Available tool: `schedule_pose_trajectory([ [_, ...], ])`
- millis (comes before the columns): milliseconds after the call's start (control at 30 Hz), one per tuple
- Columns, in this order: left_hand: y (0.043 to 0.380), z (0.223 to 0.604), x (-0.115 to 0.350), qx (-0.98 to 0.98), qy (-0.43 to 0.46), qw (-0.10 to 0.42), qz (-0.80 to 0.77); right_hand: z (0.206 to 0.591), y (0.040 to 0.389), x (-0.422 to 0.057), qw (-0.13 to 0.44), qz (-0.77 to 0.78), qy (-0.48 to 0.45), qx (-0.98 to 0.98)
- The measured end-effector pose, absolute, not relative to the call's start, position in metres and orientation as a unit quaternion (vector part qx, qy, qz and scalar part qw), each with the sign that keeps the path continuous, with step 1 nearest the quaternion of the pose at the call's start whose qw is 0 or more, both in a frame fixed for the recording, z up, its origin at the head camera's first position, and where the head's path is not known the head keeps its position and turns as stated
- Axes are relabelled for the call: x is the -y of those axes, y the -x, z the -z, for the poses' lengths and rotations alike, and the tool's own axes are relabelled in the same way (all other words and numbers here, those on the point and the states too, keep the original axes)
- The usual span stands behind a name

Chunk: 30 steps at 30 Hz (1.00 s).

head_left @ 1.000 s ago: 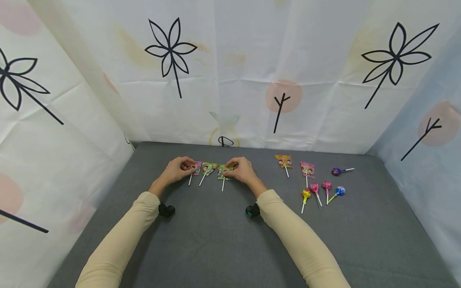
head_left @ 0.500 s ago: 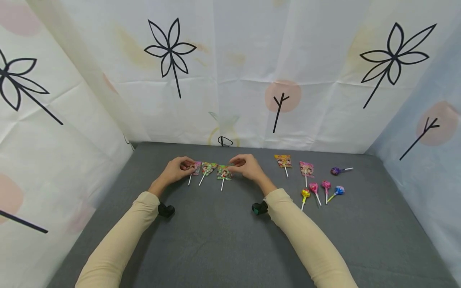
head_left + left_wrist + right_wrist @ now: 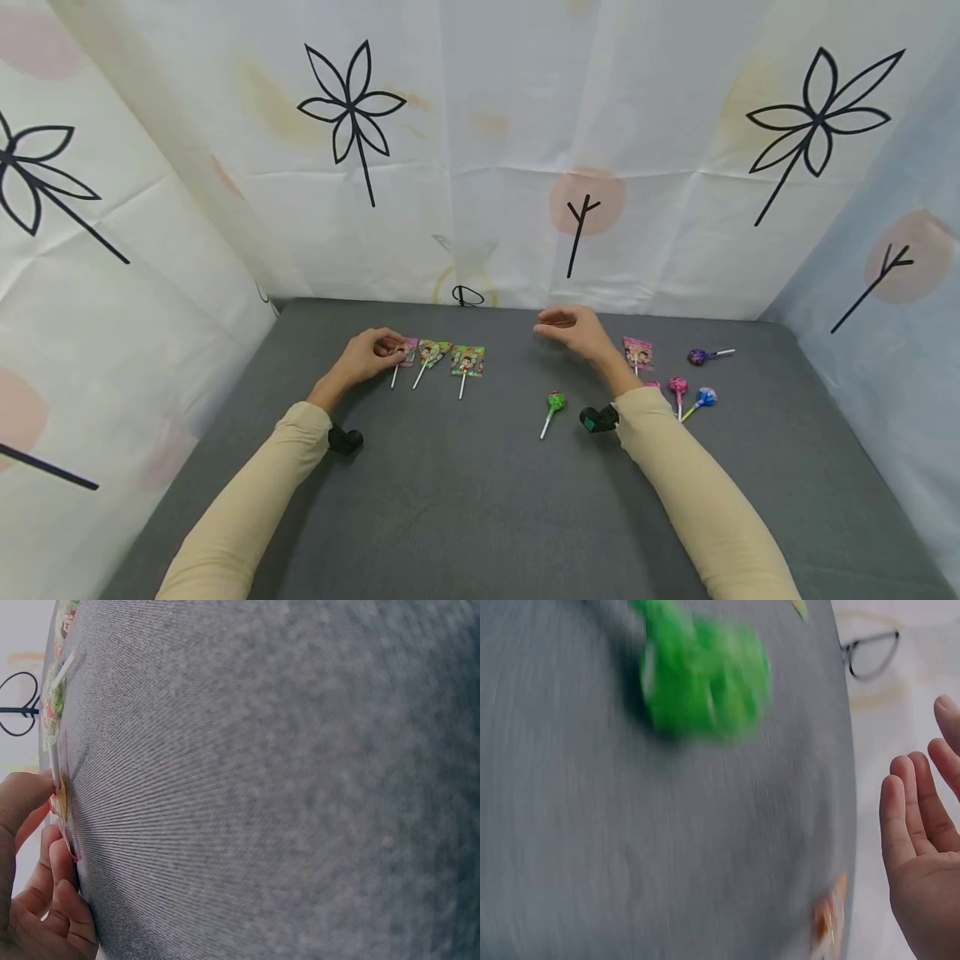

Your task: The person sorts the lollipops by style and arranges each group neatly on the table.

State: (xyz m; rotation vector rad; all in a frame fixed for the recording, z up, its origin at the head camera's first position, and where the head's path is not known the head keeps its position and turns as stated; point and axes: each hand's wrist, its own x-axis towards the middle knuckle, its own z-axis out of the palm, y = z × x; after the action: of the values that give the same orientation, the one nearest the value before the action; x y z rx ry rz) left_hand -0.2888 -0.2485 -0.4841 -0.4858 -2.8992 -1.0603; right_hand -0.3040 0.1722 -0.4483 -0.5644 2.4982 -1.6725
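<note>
My left hand [image 3: 366,354] pinches the edge of a flat lollipop packet [image 3: 407,353] with pink on it; in the left wrist view thumb and fingers lie either side of this packet [image 3: 62,806]. To its right lie a yellow-green packet lollipop [image 3: 432,352] and a green packet lollipop [image 3: 467,361], sticks toward me. My right hand [image 3: 581,332] is above the table's far part, fingers extended, holding nothing. An orange packet lollipop [image 3: 827,922] shows below it in the right wrist view but is hidden in the head view. A round green lollipop [image 3: 555,402] lies nearer me.
Right of the right arm lie a pink packet lollipop [image 3: 638,351], a purple round lollipop [image 3: 698,357], a pink one [image 3: 678,385] and a blue one [image 3: 707,397]. The sleeve covers part of that group. A patterned cloth [image 3: 480,167] rises behind the grey table [image 3: 450,500].
My right hand has let go of the green packet lollipop and moved right. The round green lollipop has come into sight from under the right arm. The left hand stays put.
</note>
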Motion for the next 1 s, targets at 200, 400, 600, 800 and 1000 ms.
schedule_pose_trajectory([
  [200, 0.289, 0.485, 0.247, 0.927, 0.154, 0.008, 0.341, 0.440, 0.299, -0.206, 0.052, 0.523, 0.173, -0.833],
  [400, 0.290, 0.487, 0.248, 0.927, 0.159, 0.002, 0.339, 0.439, 0.292, -0.230, 0.082, 0.536, 0.178, -0.821],
  [600, 0.290, 0.487, 0.250, 0.928, 0.157, 0.005, 0.338, 0.439, 0.297, -0.246, 0.090, 0.534, 0.171, -0.823],
  [800, 0.288, 0.484, 0.251, 0.928, 0.158, 0.004, 0.339, 0.439, 0.305, -0.255, 0.096, 0.515, 0.179, -0.833],
  [1000, 0.288, 0.484, 0.251, 0.925, 0.162, 0.003, 0.344, 0.443, 0.313, -0.258, 0.112, 0.511, 0.174, -0.834],
])
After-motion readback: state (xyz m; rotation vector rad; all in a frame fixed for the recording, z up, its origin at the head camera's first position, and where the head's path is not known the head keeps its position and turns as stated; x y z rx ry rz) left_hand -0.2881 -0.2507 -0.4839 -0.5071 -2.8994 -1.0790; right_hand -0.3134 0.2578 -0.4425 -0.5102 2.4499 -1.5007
